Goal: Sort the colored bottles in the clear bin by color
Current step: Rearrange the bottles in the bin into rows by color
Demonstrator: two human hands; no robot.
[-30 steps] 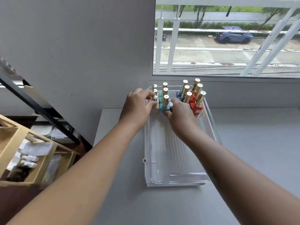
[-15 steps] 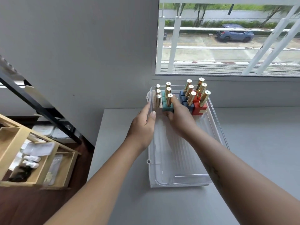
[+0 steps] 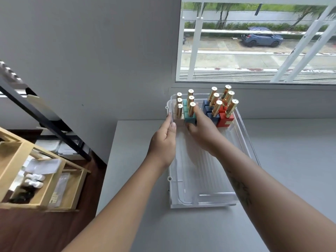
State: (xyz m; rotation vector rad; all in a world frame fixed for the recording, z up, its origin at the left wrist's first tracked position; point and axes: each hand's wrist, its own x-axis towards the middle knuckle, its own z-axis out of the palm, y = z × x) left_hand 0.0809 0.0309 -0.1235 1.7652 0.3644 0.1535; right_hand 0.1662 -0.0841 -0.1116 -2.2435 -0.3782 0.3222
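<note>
A clear plastic bin [image 3: 243, 135] sits on the grey bench [image 3: 291, 160]; gold-capped square bottles [image 3: 209, 110] stand in rows at its far end, below the window [image 3: 254, 42].

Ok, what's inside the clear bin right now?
The clear bin holds upright gold-capped bottles at its far end: beige, teal, navy and red columns. The near half looks bare. The right hand covers part of the floor and the front teal bottle's side.

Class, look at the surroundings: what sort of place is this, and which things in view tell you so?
Probably an upper-floor room in a home or small workroom: a window looks down on a street with a parked car, and a wooden shelf of supplies stands beside the grey table.
</note>
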